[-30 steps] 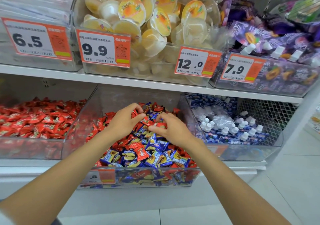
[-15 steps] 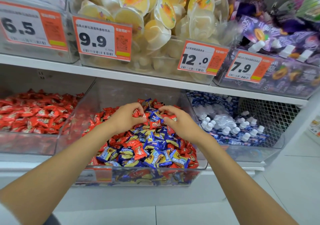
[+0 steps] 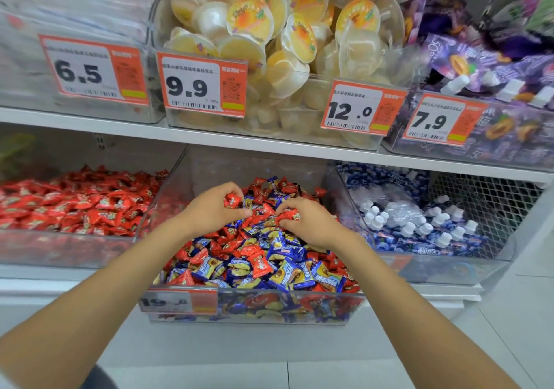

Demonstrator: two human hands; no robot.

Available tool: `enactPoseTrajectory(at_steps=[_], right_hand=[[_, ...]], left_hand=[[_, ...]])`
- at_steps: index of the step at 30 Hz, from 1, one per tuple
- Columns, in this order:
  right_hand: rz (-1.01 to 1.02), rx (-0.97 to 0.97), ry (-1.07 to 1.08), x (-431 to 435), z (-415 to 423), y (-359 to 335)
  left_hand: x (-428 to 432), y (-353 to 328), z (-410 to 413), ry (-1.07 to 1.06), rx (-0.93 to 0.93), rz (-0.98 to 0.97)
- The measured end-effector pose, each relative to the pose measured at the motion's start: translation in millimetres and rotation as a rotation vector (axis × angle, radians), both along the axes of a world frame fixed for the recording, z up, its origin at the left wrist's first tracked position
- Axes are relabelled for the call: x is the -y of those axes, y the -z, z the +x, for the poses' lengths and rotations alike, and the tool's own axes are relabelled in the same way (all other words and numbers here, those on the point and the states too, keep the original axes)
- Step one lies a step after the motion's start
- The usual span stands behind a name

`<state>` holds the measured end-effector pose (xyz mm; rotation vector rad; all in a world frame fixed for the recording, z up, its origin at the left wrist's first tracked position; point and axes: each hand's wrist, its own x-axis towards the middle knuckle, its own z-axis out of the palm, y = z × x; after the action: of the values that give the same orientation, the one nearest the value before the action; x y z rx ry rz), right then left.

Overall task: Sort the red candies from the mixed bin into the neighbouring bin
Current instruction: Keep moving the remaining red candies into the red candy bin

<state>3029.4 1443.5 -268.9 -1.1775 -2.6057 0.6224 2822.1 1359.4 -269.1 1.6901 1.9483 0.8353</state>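
The clear mixed bin (image 3: 251, 307) on the lower shelf holds a heap of red and blue wrapped candies. My left hand (image 3: 212, 208) is over the back of the heap, fingers curled round a red candy (image 3: 232, 200). Beside it, my right hand (image 3: 308, 223) pinches another red candy (image 3: 289, 217) at the top of the pile. To the left, the neighbouring bin (image 3: 66, 247) is filled only with red candies (image 3: 81, 202).
A clear bin of blue pouches with white caps (image 3: 419, 223) stands right of the mixed bin. The upper shelf (image 3: 239, 141) overhangs closely, carrying bins of jelly cups (image 3: 269, 43) and purple pouches (image 3: 494, 58) with orange price tags. White floor tiles lie below.
Both hands have shifted slightly within the mixed bin, and each now has a red candy in its fingers. The camera view has tilted a little.
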Motion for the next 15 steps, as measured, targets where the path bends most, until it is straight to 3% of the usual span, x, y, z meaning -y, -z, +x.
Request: enactPoseTrajectory(at_steps=[7,15], right_hand=[[-0.076,-0.170,0.028,11,17,-20],[-0.168,-0.241,-0.034,14,24,-20]], left_hand=[[-11,10,15,0.093,-0.151,-0.099],[-8,11,8,0.082,-0.049,-0.049]])
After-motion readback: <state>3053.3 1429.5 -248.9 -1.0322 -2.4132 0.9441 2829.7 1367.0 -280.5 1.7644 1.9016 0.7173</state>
